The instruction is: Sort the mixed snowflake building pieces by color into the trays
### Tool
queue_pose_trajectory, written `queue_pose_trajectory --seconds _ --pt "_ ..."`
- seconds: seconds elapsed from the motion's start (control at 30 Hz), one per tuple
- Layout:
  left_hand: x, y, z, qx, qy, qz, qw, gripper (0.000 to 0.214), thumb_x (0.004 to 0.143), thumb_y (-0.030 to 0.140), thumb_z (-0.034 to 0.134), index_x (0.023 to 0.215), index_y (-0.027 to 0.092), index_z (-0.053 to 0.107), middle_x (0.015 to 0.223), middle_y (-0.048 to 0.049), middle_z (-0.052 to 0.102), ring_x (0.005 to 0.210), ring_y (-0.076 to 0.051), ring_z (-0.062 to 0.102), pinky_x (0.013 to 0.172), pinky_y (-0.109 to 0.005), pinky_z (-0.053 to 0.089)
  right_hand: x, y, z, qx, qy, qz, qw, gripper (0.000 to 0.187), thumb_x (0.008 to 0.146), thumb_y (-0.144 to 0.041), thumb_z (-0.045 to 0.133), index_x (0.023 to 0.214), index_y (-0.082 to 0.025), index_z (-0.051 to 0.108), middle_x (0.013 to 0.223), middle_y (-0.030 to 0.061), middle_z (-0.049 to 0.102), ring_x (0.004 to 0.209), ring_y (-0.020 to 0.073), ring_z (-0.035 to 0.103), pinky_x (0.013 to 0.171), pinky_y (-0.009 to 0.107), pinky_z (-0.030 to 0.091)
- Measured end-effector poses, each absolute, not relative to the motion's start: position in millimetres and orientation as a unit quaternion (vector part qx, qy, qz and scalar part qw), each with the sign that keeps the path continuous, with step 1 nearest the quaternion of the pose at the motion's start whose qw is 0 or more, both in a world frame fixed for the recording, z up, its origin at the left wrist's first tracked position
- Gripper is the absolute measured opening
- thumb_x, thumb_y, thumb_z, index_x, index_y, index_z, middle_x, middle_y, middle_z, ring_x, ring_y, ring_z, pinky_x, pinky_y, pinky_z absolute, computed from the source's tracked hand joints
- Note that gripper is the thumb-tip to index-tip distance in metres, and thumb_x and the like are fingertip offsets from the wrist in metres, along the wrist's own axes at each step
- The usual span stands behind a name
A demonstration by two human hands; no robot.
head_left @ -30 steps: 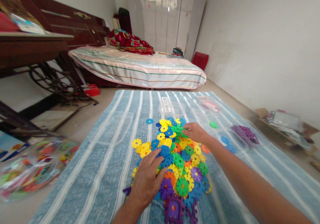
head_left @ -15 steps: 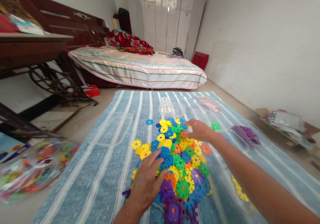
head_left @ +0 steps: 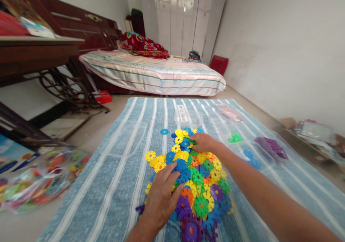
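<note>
A heap of notched plastic building discs (head_left: 198,175) in yellow, blue, green, orange and purple lies on the striped cloth. My left hand (head_left: 164,195) rests on the heap's left side, fingers spread over blue discs (head_left: 183,172), gripping nothing. At the far end of the heap, my right hand (head_left: 204,141) has its fingertips closed on a tilted green disc (head_left: 193,141). Purple square-framed pieces (head_left: 192,229) lie at the near end. One blue disc (head_left: 164,131) sits apart at the upper left.
A clear tray at right holds green discs (head_left: 235,138), blue discs (head_left: 252,159) and purple pieces (head_left: 271,147) in separate compartments. A clear lid (head_left: 125,141) lies at left, a clear container (head_left: 188,119) behind the heap. A bed (head_left: 161,76) stands beyond.
My right hand has moved slightly left and down over the far end, its fingertips now on a green disc. My left hand stays on the heap. The view has shifted a little.
</note>
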State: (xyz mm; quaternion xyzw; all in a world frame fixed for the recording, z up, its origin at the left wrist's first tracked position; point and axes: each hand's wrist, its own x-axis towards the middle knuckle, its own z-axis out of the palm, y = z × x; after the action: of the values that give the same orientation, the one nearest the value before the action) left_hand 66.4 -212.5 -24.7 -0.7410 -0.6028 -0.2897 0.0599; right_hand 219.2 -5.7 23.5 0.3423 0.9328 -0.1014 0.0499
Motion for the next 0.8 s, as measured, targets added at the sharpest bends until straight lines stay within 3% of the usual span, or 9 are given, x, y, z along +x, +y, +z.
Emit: queue_pose_trajectory --seconds 0.2,0.37,0.47,0.67,0.8 --pt "66.6 -212.2 -26.3 -0.738 -0.604 -0.295 0.058 0.024 0.081 0.031 0.053 0.102 0.021 0.059 0.122 -0.0091 0.057 0.109 -0.024 0.055 0.09 -0.042 0.049 225.9 7.8 30.5 0.314 0.937 -0.15 0.032 0.019 0.072 -0.025 0.057 0.086 -0.019 0.068 0.084 0.0007 0.066 0.081 0.0162 0.058 0.069 0.022 0.039" --pt "66.8 -212.3 -27.3 -0.738 -0.603 -0.296 0.064 0.023 0.081 0.031 0.054 0.101 0.021 0.058 0.122 -0.0097 0.057 0.11 -0.025 0.055 0.089 -0.043 0.049 232.8 17.2 32.9 0.322 0.928 -0.187 0.008 0.014 0.074 -0.023 0.052 0.073 -0.017 0.065 0.06 -0.006 0.053 0.064 0.0104 0.05 0.057 0.018 0.034" --pt "66.9 -211.6 -26.7 -0.738 -0.601 -0.3 0.064 0.023 0.081 0.031 0.054 0.101 0.021 0.058 0.122 -0.0096 0.057 0.109 -0.024 0.056 0.089 -0.043 0.049 232.0 17.2 31.4 0.342 0.921 -0.187 -0.011 0.017 0.073 -0.02 0.048 0.062 -0.015 0.06 0.053 -0.0058 0.047 0.057 0.0092 0.045 0.054 0.019 0.03" --pt "66.7 -211.6 -27.3 -0.737 -0.604 -0.297 0.061 0.023 0.081 0.03 0.054 0.101 0.021 0.059 0.122 -0.0103 0.057 0.11 -0.025 0.055 0.09 -0.043 0.049 222.1 9.5 24.3 0.396 0.899 -0.171 -0.077 0.016 0.068 -0.014 0.045 0.062 -0.018 0.059 0.066 0.0004 0.059 0.068 0.0134 0.051 0.06 0.022 0.031" --pt "66.4 -212.2 -27.5 -0.739 -0.603 -0.295 0.06 0.023 0.082 0.03 0.053 0.102 0.021 0.059 0.123 -0.0102 0.057 0.11 -0.024 0.055 0.09 -0.043 0.048 218.3 6.3 23.0 0.436 0.868 -0.2 -0.127 0.015 0.067 -0.016 0.046 0.062 -0.017 0.06 0.063 0.0007 0.057 0.067 0.014 0.052 0.057 0.022 0.032"
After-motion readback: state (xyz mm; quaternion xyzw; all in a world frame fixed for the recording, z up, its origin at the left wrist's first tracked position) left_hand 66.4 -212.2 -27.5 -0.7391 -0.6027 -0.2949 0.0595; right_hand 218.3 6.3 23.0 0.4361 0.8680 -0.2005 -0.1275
